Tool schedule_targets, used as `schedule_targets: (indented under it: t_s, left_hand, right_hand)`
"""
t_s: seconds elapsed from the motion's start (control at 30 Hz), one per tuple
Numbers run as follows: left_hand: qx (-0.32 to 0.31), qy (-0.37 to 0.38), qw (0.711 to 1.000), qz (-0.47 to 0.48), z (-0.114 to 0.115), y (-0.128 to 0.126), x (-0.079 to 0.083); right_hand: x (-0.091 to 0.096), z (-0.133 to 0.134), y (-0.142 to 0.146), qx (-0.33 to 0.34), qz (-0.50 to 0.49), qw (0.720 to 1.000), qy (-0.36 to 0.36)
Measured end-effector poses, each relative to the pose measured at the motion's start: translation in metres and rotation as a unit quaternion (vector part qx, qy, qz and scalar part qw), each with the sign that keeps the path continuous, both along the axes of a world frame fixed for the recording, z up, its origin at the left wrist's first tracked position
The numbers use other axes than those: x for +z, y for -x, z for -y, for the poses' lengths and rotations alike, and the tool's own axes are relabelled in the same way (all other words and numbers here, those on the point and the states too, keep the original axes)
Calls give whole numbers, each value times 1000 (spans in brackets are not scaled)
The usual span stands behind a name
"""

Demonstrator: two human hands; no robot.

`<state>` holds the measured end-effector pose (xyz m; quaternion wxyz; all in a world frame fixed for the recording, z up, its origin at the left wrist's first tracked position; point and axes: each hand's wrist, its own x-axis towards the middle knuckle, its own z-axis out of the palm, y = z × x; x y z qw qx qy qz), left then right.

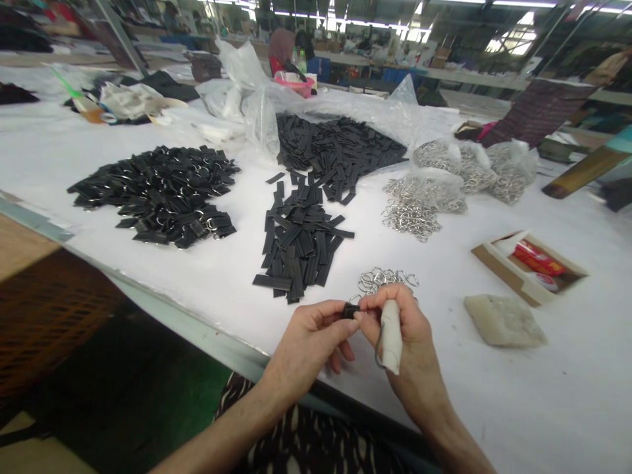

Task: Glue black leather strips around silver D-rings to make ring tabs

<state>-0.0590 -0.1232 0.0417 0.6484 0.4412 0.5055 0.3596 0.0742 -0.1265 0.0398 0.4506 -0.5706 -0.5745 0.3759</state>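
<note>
Near the front edge of the table, my left hand (313,339) pinches a small black strap piece (350,311) between thumb and fingers. My right hand (407,336) is closed beside it, its fingertips meeting the same strap piece. Tucked in the right hand is a tool with a white-wrapped handle (392,339) and a thin dark curved part; its working end is hidden. A small heap of metal rings (380,279) lies just beyond my fingers. Loose flat black strap pieces (301,240) form a pile ahead of my left hand.
Strap pieces with rings (162,191) are heaped at left. More black strips (340,148) spill from a clear plastic bag (261,122). Bagged metal rings (429,191), an open cardboard box (508,266) and a pale block (503,320) lie at right. Another person (282,49) is far back.
</note>
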Motion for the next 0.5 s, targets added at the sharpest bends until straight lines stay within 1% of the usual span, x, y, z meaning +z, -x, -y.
schedule_targets:
  t_s: [0.07, 0.17, 0.3, 0.5]
  left_hand:
    - [-1, 35, 998, 57, 0, -1, 0]
    - [29, 45, 994, 97, -1, -3, -2]
    - [42, 42, 992, 107, -1, -3, -6]
    - [65, 56, 991, 104, -1, -2, -9]
  right_hand:
    - [1, 0, 0, 2, 0, 1000, 4]
    - [3, 0, 1, 0, -4, 1000, 6]
    - [4, 0, 4, -7, -14, 1000, 14]
    - [-1, 0, 3, -7, 3, 1000, 5]
